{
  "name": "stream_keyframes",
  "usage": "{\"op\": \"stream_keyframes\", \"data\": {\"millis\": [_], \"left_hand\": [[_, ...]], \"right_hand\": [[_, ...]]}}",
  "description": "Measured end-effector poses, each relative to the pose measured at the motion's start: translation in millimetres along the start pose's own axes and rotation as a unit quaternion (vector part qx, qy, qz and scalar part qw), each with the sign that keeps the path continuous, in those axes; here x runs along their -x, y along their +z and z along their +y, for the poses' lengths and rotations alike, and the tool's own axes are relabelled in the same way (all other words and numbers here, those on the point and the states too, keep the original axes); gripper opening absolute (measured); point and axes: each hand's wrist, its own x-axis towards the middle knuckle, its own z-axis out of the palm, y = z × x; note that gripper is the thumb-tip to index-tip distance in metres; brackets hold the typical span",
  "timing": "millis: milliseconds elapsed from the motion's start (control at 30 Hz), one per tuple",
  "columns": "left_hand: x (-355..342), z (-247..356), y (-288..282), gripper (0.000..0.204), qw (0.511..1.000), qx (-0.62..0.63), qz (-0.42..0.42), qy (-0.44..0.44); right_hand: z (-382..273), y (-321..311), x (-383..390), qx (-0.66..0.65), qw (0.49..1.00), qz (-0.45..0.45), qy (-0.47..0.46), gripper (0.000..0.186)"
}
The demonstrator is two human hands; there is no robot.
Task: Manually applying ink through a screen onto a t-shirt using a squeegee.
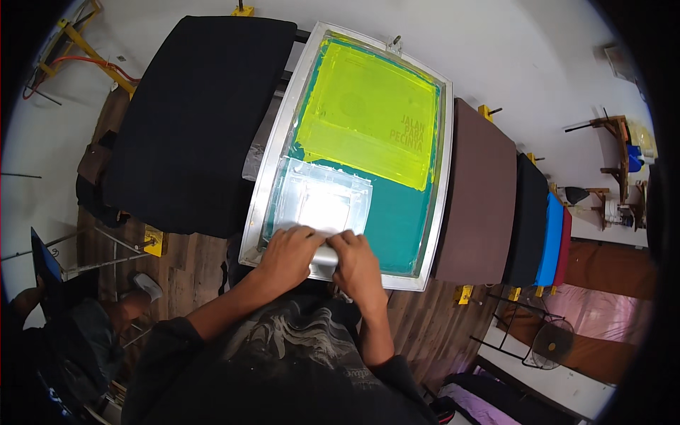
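A silver-framed printing screen [443, 134] lies across the middle, its teal mesh [393, 230] coated with bright yellow ink [354, 85] over the upper part, where faint lettering shows. A white-inked square [319, 191] fills the lower left of the mesh. At its bottom edge my left hand [287, 251] and my right hand [354, 258] grip a pale metal squeegee [324, 258], both with curled fingers, side by side. The blade's lower edge is hidden.
Garment-covered boards in black [188, 120], brown [478, 191], blue [553, 241] and red flank the screen along the row. Another person [71, 340] is at lower left. A fan [551, 340] stands at lower right, wooden wall shelves [613, 156] at far right.
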Motion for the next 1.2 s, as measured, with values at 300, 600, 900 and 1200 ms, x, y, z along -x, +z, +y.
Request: {"op": "stream_keyframes", "data": {"millis": [300, 600, 900, 1200], "left_hand": [[-76.7, -21.9, -22.6, 0.034, 0.999, -0.019, 0.022, -0.031], [-80.1, -27.2, -19.9, 0.036, 1.000, -0.002, 0.028, -0.011], [-83.0, -19.7, -21.4, 0.037, 0.999, -0.028, -0.003, -0.039], [4.7, -8.4, 15.3, 0.044, 0.999, 0.009, 0.032, -0.017]], "right_hand": [[23.3, -17.1, -83.3, 0.026, 0.999, 0.042, -0.011, 0.035], [23.9, -17.0, -90.2, 0.039, 0.998, 0.011, 0.052, 0.027], [27.6, -11.5, -86.8, 0.041, 0.997, 0.022, 0.055, 0.026], [3.4, 29.0, -1.3, 0.010, 0.997, 0.074, 0.036, 0.040]]}}
